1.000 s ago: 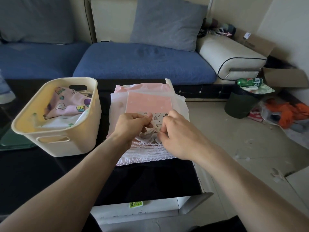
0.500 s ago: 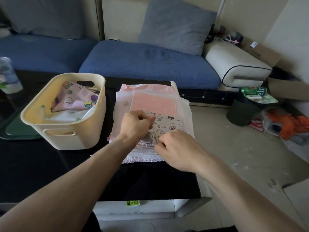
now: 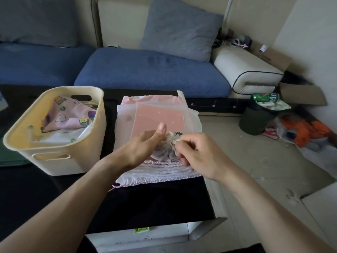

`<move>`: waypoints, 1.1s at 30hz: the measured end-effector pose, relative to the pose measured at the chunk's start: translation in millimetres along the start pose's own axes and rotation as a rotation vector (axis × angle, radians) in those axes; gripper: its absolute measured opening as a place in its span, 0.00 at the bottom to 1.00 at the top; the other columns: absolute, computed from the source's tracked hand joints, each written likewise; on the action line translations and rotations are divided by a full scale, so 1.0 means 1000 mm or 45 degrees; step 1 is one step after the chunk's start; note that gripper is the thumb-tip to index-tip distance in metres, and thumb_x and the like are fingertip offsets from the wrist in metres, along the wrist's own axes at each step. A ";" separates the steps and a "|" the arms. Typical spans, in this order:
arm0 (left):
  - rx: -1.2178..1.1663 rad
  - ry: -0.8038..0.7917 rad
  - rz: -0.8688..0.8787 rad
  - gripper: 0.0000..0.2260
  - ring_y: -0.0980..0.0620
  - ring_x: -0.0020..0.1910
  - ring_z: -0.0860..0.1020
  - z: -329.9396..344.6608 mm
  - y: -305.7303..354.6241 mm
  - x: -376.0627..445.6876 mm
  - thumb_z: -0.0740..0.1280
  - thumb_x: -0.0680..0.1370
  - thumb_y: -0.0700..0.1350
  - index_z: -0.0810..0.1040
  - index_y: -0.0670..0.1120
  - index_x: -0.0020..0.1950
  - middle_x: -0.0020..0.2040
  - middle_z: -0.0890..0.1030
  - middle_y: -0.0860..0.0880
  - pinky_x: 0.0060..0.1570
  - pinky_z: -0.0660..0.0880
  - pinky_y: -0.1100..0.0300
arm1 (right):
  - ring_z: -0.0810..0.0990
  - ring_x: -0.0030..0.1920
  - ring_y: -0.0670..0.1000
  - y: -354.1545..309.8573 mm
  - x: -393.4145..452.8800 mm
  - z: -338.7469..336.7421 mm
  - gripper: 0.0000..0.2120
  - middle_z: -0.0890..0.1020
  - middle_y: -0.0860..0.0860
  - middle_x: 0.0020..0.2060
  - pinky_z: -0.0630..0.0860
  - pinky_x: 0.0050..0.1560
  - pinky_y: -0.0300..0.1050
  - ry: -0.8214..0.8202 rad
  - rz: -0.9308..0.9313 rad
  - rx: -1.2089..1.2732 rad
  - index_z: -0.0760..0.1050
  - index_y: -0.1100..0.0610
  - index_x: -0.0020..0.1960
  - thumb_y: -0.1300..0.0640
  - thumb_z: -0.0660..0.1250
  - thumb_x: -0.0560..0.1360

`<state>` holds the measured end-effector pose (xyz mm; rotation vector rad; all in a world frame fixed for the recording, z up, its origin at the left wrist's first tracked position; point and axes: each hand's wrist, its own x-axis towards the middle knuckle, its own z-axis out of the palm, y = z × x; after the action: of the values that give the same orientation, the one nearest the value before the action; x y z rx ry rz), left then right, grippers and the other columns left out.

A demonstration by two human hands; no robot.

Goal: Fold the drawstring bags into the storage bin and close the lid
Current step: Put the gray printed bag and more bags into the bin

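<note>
A cream storage bin stands on the black table at the left, with a pink patterned bag and white cloth inside. To its right lies a stack of pale pink and white drawstring bags. On top of the stack sits a small cream bag with a cartoon print, bunched up. My left hand rests on this small bag with its thumb raised. My right hand pinches the small bag's drawstring at its right side. No lid is in view.
A blue sofa with a grey cushion runs along the back. On the floor at the right stand a dark waste bin with a green can, cardboard boxes and orange cloth. The table's right edge is close to my right hand.
The small printed bag has been gathered from flat into a bunch. My left hand opened and lifted its thumb. My right hand moved up and right with the drawstring.
</note>
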<state>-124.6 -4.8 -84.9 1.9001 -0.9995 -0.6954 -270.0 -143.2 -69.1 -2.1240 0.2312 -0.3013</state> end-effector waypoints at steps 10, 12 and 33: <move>-0.017 0.077 0.096 0.13 0.44 0.44 0.84 0.007 0.006 0.002 0.62 0.83 0.49 0.80 0.41 0.48 0.44 0.85 0.44 0.50 0.80 0.42 | 0.79 0.56 0.42 0.022 0.021 -0.012 0.21 0.81 0.43 0.53 0.73 0.59 0.45 0.292 0.105 0.208 0.75 0.46 0.57 0.34 0.65 0.72; -0.087 0.237 0.034 0.16 0.44 0.43 0.84 0.005 0.003 0.006 0.61 0.83 0.52 0.79 0.40 0.48 0.43 0.85 0.43 0.50 0.80 0.41 | 0.81 0.60 0.50 0.036 0.019 -0.016 0.38 0.79 0.50 0.62 0.75 0.63 0.53 0.016 0.336 0.199 0.65 0.45 0.70 0.31 0.70 0.65; 0.908 0.284 0.423 0.22 0.49 0.55 0.77 0.030 0.010 -0.004 0.68 0.76 0.56 0.70 0.51 0.68 0.57 0.78 0.53 0.57 0.72 0.50 | 0.75 0.31 0.42 0.038 0.024 -0.019 0.07 0.80 0.43 0.31 0.68 0.32 0.34 0.408 -0.088 -0.242 0.82 0.48 0.39 0.53 0.76 0.74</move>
<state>-153.0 -17.6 -89.9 2.2493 -1.4963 0.0962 -254.4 -185.2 -88.3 -2.2664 0.3852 -0.6858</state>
